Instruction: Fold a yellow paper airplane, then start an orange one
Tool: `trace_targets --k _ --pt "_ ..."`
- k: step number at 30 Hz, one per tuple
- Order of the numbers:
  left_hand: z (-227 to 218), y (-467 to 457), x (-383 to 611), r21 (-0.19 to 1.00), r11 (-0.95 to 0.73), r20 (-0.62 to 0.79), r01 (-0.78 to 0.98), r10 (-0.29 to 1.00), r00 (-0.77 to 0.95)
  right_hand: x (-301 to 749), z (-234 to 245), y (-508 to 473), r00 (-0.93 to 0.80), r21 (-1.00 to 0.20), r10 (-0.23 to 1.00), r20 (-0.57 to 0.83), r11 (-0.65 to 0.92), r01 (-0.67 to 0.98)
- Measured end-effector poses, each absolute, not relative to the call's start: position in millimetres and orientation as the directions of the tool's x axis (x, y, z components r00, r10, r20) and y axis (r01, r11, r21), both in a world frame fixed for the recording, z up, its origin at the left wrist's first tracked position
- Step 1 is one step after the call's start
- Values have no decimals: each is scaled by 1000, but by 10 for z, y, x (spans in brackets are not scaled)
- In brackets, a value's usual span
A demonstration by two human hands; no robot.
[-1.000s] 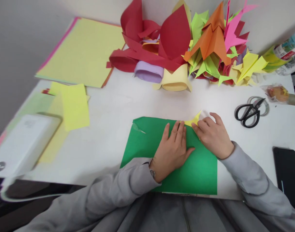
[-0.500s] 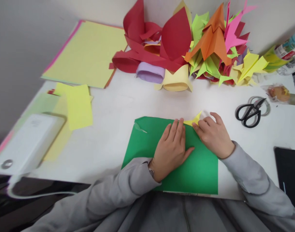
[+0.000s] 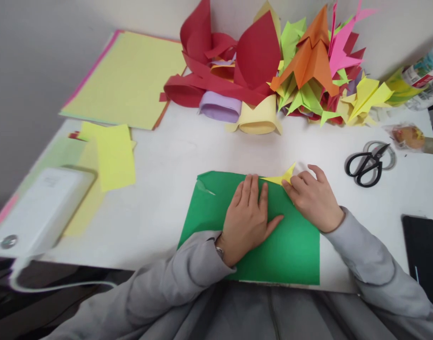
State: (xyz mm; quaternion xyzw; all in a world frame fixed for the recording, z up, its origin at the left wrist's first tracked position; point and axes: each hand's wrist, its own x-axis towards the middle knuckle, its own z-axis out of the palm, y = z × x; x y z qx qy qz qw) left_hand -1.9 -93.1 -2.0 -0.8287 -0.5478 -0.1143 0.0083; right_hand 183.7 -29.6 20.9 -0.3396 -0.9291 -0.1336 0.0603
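Note:
A green sheet of paper [image 3: 290, 250] lies on the white table in front of me, its far left corner creased. Flat on it rests my left hand [image 3: 245, 219], fingers stretched out toward the far edge and thumb apart, holding nothing. My right hand [image 3: 310, 196] is at the sheet's far right corner, fingers curled onto a small yellow folded paper [image 3: 278, 180]. That piece has a pointed tip sticking up and a narrow point reaching left along the green edge. The rest of it is hidden by my right fingers.
Black scissors [image 3: 366, 165] lie to the right beside a tape roll, with a phone [image 3: 422, 255] nearer me. Paper crowns [image 3: 221, 89] and folded paper planes [image 3: 310, 61] stand at the back. Paper sheets [image 3: 126, 80] and a white power bank-like box [image 3: 48, 203] with a cable are left.
My left hand has slid slightly left, uncovering the yellow paper's left point. My right hand stays almost still on the yellow paper.

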Motion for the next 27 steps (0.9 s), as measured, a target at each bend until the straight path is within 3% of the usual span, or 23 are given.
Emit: trace_targets --k 7,27 --pt "-73 -933 46 89 -593 201 800 798 569 1828 224 -299 -764 199 618 184 738 645" --pt "-34 -904 70 114 -562 115 819 827 551 1833 238 -297 -766 222 619 171 733 643"
